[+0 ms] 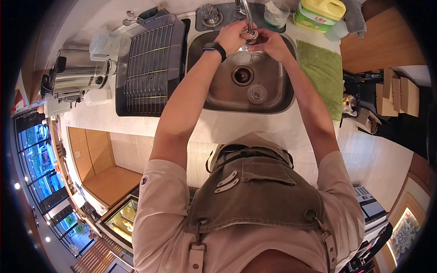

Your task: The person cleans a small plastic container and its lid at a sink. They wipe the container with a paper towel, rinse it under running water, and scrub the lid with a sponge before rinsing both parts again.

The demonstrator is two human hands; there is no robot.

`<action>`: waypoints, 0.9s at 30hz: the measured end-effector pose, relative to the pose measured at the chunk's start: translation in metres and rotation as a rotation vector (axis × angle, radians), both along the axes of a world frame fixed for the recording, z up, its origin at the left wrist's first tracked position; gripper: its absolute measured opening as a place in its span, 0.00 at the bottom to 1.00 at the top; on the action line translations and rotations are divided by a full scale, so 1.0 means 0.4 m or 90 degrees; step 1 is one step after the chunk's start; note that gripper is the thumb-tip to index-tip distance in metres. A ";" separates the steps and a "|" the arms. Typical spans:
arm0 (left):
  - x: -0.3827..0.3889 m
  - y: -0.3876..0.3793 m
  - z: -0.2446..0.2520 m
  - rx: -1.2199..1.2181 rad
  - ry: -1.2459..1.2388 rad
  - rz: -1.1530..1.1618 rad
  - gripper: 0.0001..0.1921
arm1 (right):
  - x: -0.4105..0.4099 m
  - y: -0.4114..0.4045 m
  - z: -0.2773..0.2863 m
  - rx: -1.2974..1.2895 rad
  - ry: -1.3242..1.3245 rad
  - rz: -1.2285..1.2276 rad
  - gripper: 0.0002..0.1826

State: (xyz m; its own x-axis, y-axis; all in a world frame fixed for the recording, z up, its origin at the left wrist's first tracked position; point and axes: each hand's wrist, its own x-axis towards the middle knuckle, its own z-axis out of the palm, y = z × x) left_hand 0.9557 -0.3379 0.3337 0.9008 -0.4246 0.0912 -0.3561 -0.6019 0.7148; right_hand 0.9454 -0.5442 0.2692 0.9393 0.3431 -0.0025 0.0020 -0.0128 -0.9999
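Note:
Both of my hands are at the metal faucet head (252,37) over the upper part of the stainless steel sink (218,102). My left hand (234,37), with a dark watch on its wrist, has its fingers against the faucet's left side. From the right, my right hand (271,44) touches the faucet head with bent fingers. Whether either hand holds some small thing there is hard to tell. Water seems to run below the fingers. Lower in the sink are the drain (242,75) and a round metal strainer or stopper (257,94) beside it.
A dish rack (150,68) stands left of the sink, with an electric kettle (78,73) beyond it. Behind the sink are a steel-wool scrubber (208,12) and a plastic tub (276,15). At the right are a yellow detergent jug (319,13) and a green towel (321,75).

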 end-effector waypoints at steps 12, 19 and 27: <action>0.003 0.007 -0.028 -0.017 -0.010 0.003 0.17 | -0.017 0.021 -0.128 0.124 0.011 -0.004 0.35; 0.003 0.011 -0.023 -0.040 0.003 -0.001 0.16 | -0.062 0.037 -0.319 -0.054 0.100 -0.032 0.37; 0.014 0.018 -0.045 -0.068 0.025 -0.018 0.17 | -0.035 0.032 -0.253 0.112 0.087 -0.028 0.36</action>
State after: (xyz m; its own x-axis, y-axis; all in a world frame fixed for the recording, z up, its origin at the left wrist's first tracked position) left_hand 0.9612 -0.3308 0.3158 0.8925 -0.4394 0.1019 -0.3421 -0.5120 0.7879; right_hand 0.9313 -0.5313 0.1681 0.9482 0.3088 -0.0746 -0.1308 0.1655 -0.9775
